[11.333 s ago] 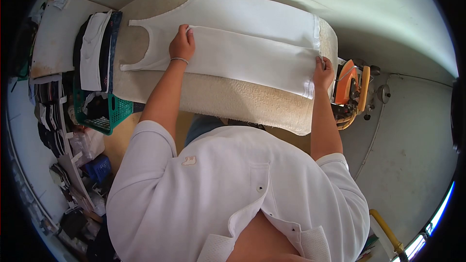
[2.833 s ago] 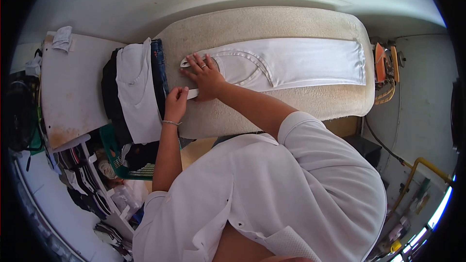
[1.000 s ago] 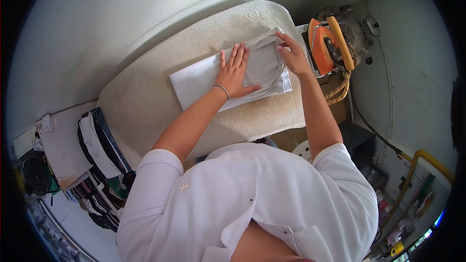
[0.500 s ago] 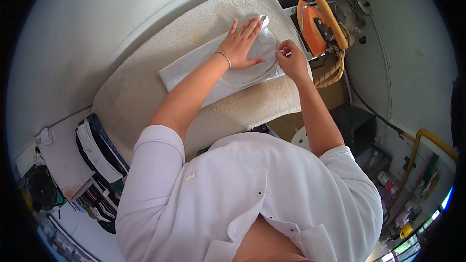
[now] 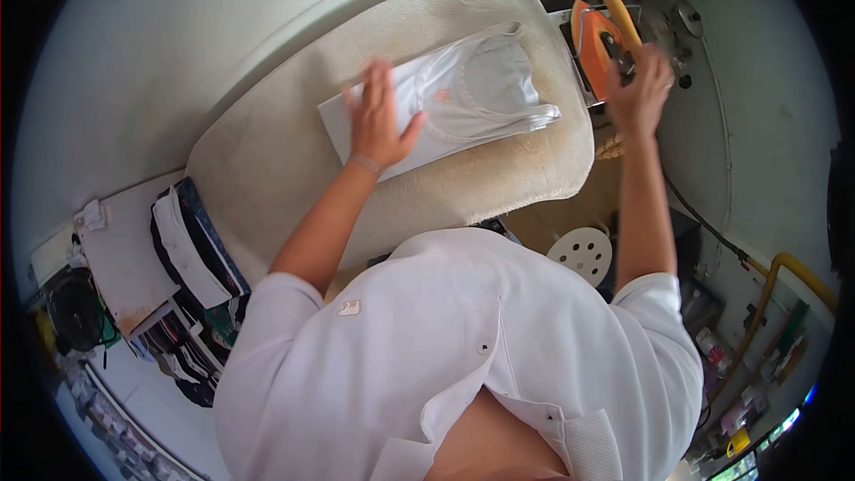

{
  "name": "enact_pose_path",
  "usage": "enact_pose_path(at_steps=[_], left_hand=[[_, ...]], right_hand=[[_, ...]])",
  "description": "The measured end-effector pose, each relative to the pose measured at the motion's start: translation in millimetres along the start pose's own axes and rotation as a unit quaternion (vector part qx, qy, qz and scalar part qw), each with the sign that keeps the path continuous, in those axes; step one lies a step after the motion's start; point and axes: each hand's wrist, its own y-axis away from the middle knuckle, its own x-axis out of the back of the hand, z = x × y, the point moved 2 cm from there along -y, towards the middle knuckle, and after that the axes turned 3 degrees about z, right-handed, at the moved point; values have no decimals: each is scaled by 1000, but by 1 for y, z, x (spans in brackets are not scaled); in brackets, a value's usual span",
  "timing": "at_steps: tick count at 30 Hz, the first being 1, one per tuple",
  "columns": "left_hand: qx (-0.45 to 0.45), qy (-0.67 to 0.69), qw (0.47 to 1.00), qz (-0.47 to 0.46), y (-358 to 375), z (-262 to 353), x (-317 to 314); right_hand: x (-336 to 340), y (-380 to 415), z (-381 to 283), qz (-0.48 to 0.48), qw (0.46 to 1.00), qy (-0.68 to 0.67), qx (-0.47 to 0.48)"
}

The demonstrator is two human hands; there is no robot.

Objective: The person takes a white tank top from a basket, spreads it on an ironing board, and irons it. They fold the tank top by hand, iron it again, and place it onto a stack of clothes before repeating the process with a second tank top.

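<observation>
A white garment (image 5: pixel 450 98) lies folded on the padded ironing board (image 5: pixel 267 160), its neckline and strap-like end toward the right. My left hand (image 5: pixel 378 120) is over the garment's left part, fingers apart and slightly blurred, holding nothing. At the board's right end, my right hand (image 5: pixel 639 93) is beside the orange iron (image 5: pixel 590 49) and near its yellow handle. Its fingers are blurred, so whether they touch the handle cannot be made out. The iron rests on a metal stand.
Folded dark and white clothes (image 5: pixel 191 245) lie at the lower left, near a black fan-like object (image 5: pixel 76 307). A round white stool with holes (image 5: pixel 581 254) is below the board's right end. A cord and a yellow pipe (image 5: pixel 797 272) run along the right wall.
My left hand has moved left along the garment. My right hand has let go of the garment's edge and moved up and right to the iron. The garment's neckline now lies uncovered.
</observation>
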Motion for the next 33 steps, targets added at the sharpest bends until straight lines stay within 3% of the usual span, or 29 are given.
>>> enact_pose_path(at_steps=[2, 3, 4, 5, 7, 9, 11, 14, 15, 17, 19, 20, 23, 24, 27, 31, 33], left_hand=[[116, -75, 990, -17, 51, -33, 5], [126, -78, 989, -11, 62, -43, 4], [148, -69, 986, -34, 70, -52, 1], [171, -57, 982, -56, 77, -61, 0], [166, -50, 984, -33, 80, -68, -6], [155, -40, 987, -8, 82, -62, -1], [147, -66, 987, -23, 92, -51, 9], [150, -35, 987, -57, 113, -57, 9], [152, -31, 987, -50, 119, -63, 12], [81, 5, 994, 67, 137, -73, 23], [87, 32, 992, 89, 162, -86, 34], [97, 53, 988, 104, 176, -93, 40], [151, 57, 983, 91, 225, -121, 50], [166, 49, 981, 89, 243, -131, 54], [193, 19, 975, 112, 294, -151, 73], [220, -12, 964, 151, 371, -165, 94], [272, -27, 950, 148, 416, -163, 102]], right_hand=[[-10, -25, 37, 36, 997, 55, 33], [-28, -37, 66, -131, 987, -71, -66], [-41, -45, 80, -293, 924, -190, -157], [-43, -50, 77, -294, 925, -194, -142], [-50, -44, 69, -335, 782, -371, -372], [-47, -43, 60, -373, 799, -315, -351], [-35, -29, 45, -319, 802, -283, -417], [6, -23, 14, -320, 800, -257, -438], [19, -25, -10, -319, 805, -255, -431], [46, -22, -91, -352, 867, -240, -259], [48, -16, -161, -399, 806, -360, -248], [26, -13, -177, -409, 849, -309, -125], [8, -15, -289, -512, 796, -319, -57], [1, -11, -320, -539, 775, -320, -82], [-49, 16, -378, -480, 836, -261, 49], [-57, 28, -390, -508, 828, -235, 26], [-54, 15, -364, -496, 839, -220, -34]])
